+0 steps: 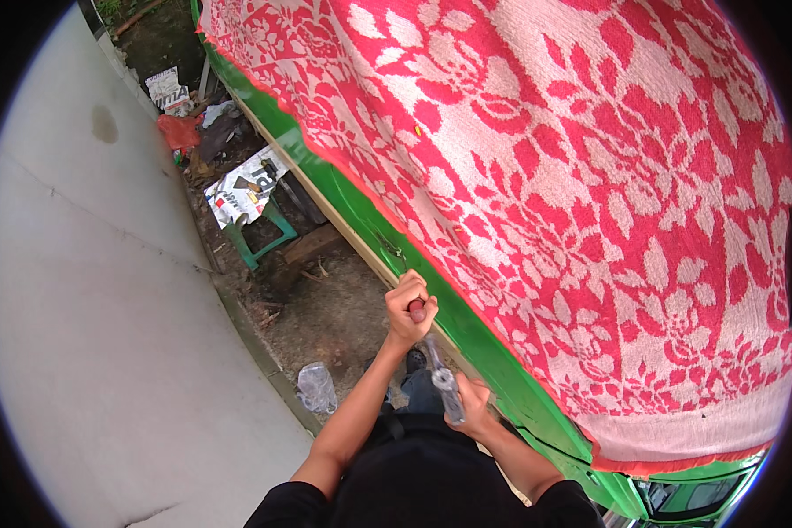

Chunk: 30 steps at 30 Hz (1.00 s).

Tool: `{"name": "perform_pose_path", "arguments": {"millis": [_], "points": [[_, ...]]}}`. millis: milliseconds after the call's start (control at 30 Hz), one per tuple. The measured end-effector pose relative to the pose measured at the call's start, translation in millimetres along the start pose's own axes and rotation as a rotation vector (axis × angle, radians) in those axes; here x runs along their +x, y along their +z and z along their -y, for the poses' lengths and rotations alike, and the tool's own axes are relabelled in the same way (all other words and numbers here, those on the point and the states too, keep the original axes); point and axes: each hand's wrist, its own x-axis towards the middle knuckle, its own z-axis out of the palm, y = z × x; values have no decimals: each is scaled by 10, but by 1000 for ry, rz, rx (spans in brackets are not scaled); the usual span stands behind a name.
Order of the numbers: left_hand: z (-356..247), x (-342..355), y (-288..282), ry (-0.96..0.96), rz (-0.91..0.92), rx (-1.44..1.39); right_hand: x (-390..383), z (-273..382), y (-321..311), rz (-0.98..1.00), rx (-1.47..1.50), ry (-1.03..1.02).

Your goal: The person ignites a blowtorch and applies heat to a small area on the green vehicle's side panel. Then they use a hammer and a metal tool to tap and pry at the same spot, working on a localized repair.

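Holding red handle [417, 311], left grip [404, 322] | grey tool [446, 384], right grip [474, 410] | floral cloth [572, 220] along green panel [497, 363] | pale wall [106, 308] alongside

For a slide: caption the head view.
Left hand grips a reddish handle, right hand a grey tool, near floral cloth.

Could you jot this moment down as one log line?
left hand: gripping reddish handle | right hand: holding grey tool | alongside: green bodywork | draped over bodywork: floral cloth
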Motion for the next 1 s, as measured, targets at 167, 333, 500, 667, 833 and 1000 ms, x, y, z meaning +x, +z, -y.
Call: {"name": "perform_pose_path", "arguments": {"millis": [167, 333, 500, 667, 833, 1000], "points": [[52, -40, -15, 19, 28, 20, 56, -82, 56, 82, -176, 250], [69, -51, -13, 44, 70, 67, -72, 4, -63, 65, -29, 105], [82, -29, 30, 28, 44, 49, 4, -81, 42, 115, -99, 202], [95, -107, -7, 39, 91, 94, -30, 62, 86, 103, -12, 317], [-44, -57, -10, 77, 94, 53, -85, 87, 31, 19, -13, 224], [-77, 16, -3, 68, 62, 20, -19, 112, -18, 12, -22, 195]]}}
